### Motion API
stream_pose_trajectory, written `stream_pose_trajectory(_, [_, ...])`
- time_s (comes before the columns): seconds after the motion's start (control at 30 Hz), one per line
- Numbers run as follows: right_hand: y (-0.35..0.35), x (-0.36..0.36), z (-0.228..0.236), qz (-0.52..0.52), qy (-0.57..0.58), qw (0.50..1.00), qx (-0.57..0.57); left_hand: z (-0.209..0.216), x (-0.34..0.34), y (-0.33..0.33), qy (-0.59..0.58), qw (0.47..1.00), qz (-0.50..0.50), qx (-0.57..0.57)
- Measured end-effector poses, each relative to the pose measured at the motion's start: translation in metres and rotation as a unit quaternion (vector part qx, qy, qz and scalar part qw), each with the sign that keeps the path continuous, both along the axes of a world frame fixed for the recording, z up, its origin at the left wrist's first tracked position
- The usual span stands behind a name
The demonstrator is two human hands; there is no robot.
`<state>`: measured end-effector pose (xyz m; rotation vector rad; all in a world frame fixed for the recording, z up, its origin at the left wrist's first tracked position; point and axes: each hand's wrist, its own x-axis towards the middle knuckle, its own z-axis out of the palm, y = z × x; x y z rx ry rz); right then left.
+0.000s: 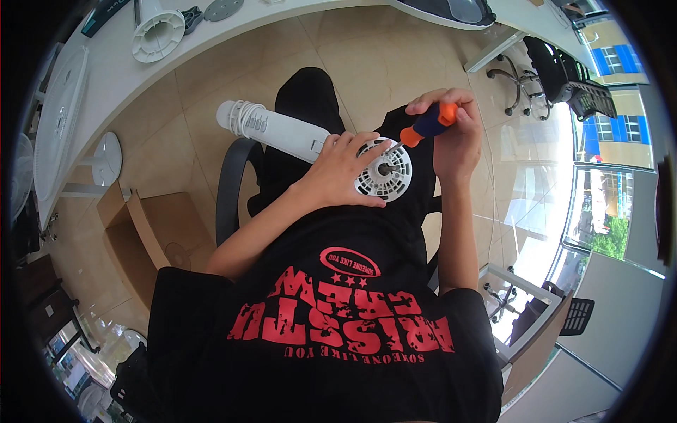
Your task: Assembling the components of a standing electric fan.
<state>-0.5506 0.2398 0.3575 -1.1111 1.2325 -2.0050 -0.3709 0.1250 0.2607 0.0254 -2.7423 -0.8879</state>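
Observation:
Across my lap lies a white fan body (290, 134), with a long column and a round slotted motor housing (395, 185) at its right end. A white cord (245, 118) is wound round the column's far left end. My left hand (338, 169) grips the motor housing, thumb at its near edge and fingers over its top. In my right hand (457, 137) is a screwdriver (430, 125) with a dark blue and orange handle. It slants down to the left, its shaft reaching the housing's face near the centre; the exact tip is hard to make out.
A white curved desk (233, 39) runs along the far side, holding a white funnel-shaped part (158, 35) and a grey disc (223, 8). A white fan grille (63, 127) leans at the left. An open cardboard box (162, 225) stands on the floor, and office chairs (564, 81) are at right.

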Motion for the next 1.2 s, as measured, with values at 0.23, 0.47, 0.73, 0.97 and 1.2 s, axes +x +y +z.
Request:
stream_pose_trajectory(0.23, [0.006, 0.0, -0.001, -0.105, 0.262, 0.957, 0.071, -0.002, 0.0, 0.0, 0.007, 1.0, 0.0, -0.008])
stream_pose_trajectory(0.47, [0.006, -0.001, -0.003, 0.001, -0.035, 0.999, -0.008, 0.0, 0.0, 0.0, -0.007, 1.0, -0.002, -0.004])
stream_pose_trajectory(0.73, [0.001, 0.013, 0.009, -0.019, -0.085, 0.996, 0.008, 0.0, -0.001, 0.0, -0.002, 1.0, -0.001, -0.004])
stream_pose_trajectory(0.97, [0.005, 0.003, 0.005, -0.125, 0.263, 0.956, 0.041, 0.003, -0.001, 0.0, -0.015, 1.0, -0.005, 0.001])
stream_pose_trajectory(1.2, [0.005, 0.002, 0.006, -0.128, 0.082, 0.987, 0.047, 0.005, -0.001, 0.001, -0.019, 1.0, -0.003, -0.001])
